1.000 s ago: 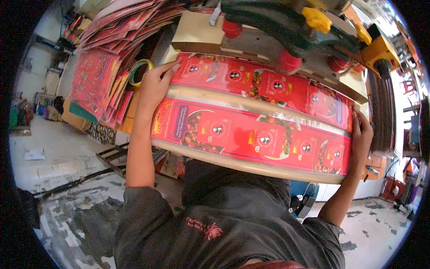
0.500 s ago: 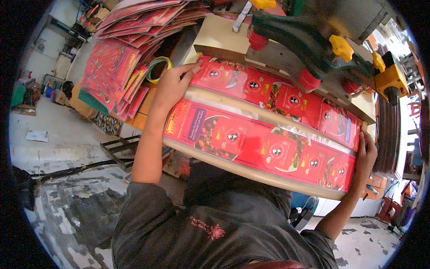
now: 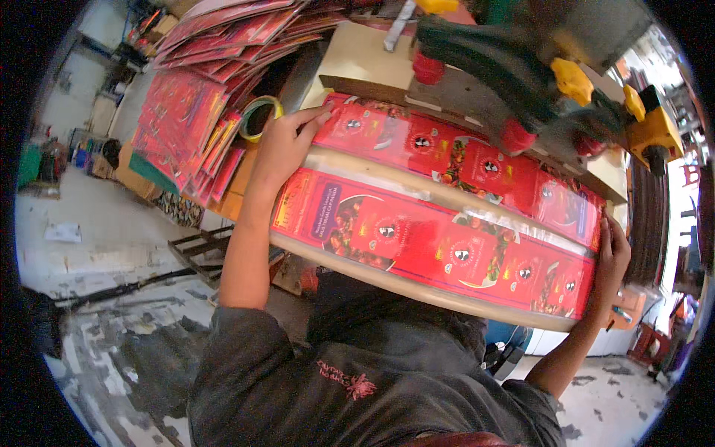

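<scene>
Two long red printed sheets with glossy surfaces lie parallel on a pale, rounded machine bed [image 3: 350, 270]. My left hand [image 3: 292, 141] has its thumb and fingers bent together at the left end of the far sheet [image 3: 424, 145]. At that sheet's right end, my right hand [image 3: 614, 252] curls its fingers against the edge. The near sheet [image 3: 424, 235] lies closer to my body, between my forearms. Part of each hand's grip is hidden by the fingers themselves.
Just beyond the far sheet sits a machine with a dark green arm [image 3: 484, 56], red knobs and yellow knobs [image 3: 572, 80]. On the left are a heap of red printed sheets [image 3: 182, 112] and a yellow tape roll [image 3: 261, 119]. A dark metal frame [image 3: 201, 249] stands below.
The view has shifted very slightly. Both hands stay at the ends of the far sheet, and the sheets keep their places.
</scene>
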Demonstrator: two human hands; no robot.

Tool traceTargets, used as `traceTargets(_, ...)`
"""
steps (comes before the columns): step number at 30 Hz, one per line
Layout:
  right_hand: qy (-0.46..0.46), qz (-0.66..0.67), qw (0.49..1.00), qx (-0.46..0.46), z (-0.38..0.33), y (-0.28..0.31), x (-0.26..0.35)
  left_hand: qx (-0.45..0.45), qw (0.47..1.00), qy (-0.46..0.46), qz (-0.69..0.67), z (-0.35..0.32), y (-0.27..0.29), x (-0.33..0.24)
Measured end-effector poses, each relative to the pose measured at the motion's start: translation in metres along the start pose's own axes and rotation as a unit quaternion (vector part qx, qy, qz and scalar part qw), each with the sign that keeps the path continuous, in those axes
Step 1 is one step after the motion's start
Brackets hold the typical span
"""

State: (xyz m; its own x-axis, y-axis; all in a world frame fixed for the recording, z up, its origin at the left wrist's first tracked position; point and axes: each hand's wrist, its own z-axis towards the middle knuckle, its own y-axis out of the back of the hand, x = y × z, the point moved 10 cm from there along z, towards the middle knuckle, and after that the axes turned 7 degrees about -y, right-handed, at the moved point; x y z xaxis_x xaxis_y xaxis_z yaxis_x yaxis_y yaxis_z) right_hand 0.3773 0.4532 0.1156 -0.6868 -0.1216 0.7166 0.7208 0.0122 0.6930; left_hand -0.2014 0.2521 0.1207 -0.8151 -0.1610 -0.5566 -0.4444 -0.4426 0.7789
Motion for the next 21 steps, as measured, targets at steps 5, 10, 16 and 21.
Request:
traceTargets(5, -0.011, -0.045, 0.999, -0.022, -0.003, -0.002, 0.016, 0.038, 0.998, 0.049, 0.015, 0.0, -0.007, 0.009)
traceTargets(10, -0.002, -0.031, 0.998, -0.047, 0.002, -0.008, 0.008, 0.057, 0.998, 0.018, 0.002, -0.006, 0.004, 0.032)
traceTargets(16, -0.025, -0.025, 0.998, -0.054, -0.003, 0.004, 0.008, 0.06, 0.998, 0.012, -0.014, 0.002, -0.008, 0.029)
traceTargets(21, -0.02, -0.046, 0.997, -0.056, -0.001, 0.003, 0.005, 0.071, 0.997, 0.017, -0.018, 0.002, -0.01, 0.028)
